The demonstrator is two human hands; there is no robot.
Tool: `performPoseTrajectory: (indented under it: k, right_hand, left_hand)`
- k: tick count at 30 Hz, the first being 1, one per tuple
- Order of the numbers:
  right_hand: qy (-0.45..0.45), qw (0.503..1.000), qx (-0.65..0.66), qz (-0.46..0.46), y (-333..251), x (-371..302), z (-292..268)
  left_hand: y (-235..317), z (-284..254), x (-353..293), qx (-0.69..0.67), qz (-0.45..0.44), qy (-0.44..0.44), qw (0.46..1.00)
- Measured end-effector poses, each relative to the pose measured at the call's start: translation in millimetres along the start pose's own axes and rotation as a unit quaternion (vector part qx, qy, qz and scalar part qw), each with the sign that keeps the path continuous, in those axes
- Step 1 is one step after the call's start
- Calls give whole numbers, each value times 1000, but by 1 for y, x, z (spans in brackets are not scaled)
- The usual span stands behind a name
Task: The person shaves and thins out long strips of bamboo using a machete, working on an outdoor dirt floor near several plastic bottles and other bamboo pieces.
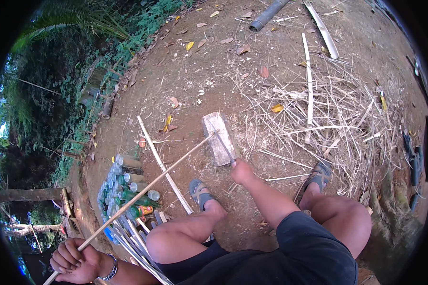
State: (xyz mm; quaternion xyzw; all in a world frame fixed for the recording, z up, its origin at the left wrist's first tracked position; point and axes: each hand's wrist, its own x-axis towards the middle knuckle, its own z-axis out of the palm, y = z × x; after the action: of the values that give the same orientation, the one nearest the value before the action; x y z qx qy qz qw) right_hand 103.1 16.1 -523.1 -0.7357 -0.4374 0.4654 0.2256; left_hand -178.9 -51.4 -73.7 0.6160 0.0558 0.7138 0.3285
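Note:
My left hand (78, 261) is at the lower left with its fingers wrapped round a long thin bamboo strip (152, 175). The strip slants up and right until its far end lies over a pale wooden block (218, 153) on the ground. Near the front end of that block, my right hand (242, 172) grips a knife by its handle, which the fingers mostly hide. The narrow dark knife blade (225, 146) points away from me across the block and meets the strip's tip. Whether the edge bites into the strip is too small to tell.
Split strips and shavings (337, 114) form a heap at the right. Glass bottles (128, 178) cluster at the left, near a bundle of slats (135, 240). A flat bamboo piece (159, 159) lies left of the block. A dark pipe-like length (268, 15) lies at the top.

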Motion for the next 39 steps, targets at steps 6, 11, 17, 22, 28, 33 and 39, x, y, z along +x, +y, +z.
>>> performPoseTrajectory:
  k: [6, 11, 17, 22, 28, 33, 39]
  right_hand:
    - [-33, 999, 25, 3, 36, 29, -6]
    - [-8, 998, -63, 13, 41, 24, -7]
    - [39, 997, 45, -45, -6, -19, 9]
    - [59, 996, 50, 37, 20, -25, 24]
    - [-46, 998, -21, 37, 50, -1, 4]
    - [-50, 996, 46, 63, 54, 3, 1]
    - [16, 996, 69, 54, 48, -22, -1]
  left_hand:
    - [-11, 4, 9, -32, -15, 7, 999]
    - [-12, -5, 13, -54, -47, 65, 995]
    - [-5, -6, -8, -8, -20, 73, 997]
    - [4, -9, -8, -6, -50, 35, 998]
    - [10, -41, -16, -12, -45, 77, 996]
    - [17, -63, -25, 29, -35, 181, 982]
    - [21, -63, -34, 139, -5, 340, 930]
